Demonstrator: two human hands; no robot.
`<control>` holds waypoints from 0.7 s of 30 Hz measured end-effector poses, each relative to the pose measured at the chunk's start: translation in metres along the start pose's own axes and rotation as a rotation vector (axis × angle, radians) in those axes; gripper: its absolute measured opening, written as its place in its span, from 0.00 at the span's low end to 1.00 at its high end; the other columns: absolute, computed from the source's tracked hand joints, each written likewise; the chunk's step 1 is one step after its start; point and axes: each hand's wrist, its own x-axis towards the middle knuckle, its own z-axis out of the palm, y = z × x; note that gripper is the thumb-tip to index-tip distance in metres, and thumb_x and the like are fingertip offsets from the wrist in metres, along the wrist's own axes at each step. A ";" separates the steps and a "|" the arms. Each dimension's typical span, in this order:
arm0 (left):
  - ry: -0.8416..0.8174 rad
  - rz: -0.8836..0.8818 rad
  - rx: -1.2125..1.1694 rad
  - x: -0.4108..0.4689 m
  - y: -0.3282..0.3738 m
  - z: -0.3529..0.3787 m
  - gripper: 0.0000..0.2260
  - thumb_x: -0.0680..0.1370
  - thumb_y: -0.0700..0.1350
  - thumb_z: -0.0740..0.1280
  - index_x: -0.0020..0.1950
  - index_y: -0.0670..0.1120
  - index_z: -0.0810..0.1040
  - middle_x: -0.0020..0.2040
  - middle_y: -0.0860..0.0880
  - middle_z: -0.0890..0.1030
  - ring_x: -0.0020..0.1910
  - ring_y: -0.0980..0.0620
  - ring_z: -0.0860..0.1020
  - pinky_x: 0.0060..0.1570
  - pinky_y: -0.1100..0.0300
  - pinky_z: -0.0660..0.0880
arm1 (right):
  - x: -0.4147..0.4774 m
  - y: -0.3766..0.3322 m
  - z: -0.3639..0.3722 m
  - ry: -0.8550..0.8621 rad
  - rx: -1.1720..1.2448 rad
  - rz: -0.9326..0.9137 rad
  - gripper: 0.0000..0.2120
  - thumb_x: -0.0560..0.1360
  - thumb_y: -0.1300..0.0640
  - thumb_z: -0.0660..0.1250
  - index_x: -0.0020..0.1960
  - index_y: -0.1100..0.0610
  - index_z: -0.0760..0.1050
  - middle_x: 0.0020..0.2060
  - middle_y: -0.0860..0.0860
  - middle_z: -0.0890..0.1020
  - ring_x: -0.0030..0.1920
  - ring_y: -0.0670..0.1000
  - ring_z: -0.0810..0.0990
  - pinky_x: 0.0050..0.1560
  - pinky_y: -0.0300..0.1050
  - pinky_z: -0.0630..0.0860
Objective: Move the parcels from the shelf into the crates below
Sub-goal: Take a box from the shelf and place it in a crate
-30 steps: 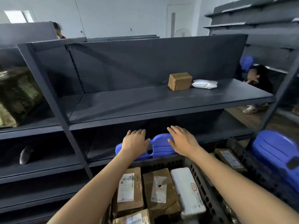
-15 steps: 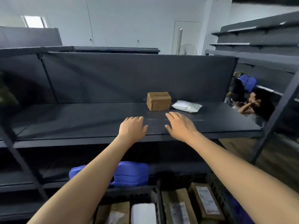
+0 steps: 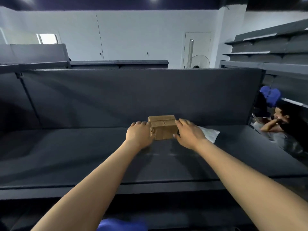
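Observation:
A small brown cardboard box point(image 3: 164, 129) sits on the dark grey shelf point(image 3: 66, 155) close to its back panel. My left hand point(image 3: 139, 135) holds the box's left side, thumb on the front face. My right hand point(image 3: 189, 133) holds its right side, fingers over the top right corner and thumb at the front. Just right of the box lies a white plastic-wrapped parcel point(image 3: 210, 134), partly hidden behind my right hand. The crates are out of view.
A blue plastic object point(image 3: 122, 225) shows at the bottom edge below the shelf. A person point(image 3: 276, 120) sits low beyond the shelf's right end, near more grey shelving point(image 3: 275, 47). The shelf's back panel point(image 3: 133, 97) rises right behind the box.
My view rose from the crates to the shelf. Both hands moved up from the blue lid, across the shelf's front edge, and closed around the cardboard box.

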 end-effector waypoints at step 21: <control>-0.121 0.030 -0.047 0.125 -0.019 0.085 0.45 0.72 0.61 0.71 0.79 0.44 0.50 0.78 0.48 0.56 0.76 0.45 0.59 0.70 0.51 0.64 | 0.117 0.033 0.068 -0.169 0.088 -0.050 0.47 0.73 0.48 0.71 0.79 0.56 0.43 0.78 0.51 0.46 0.78 0.52 0.48 0.74 0.49 0.57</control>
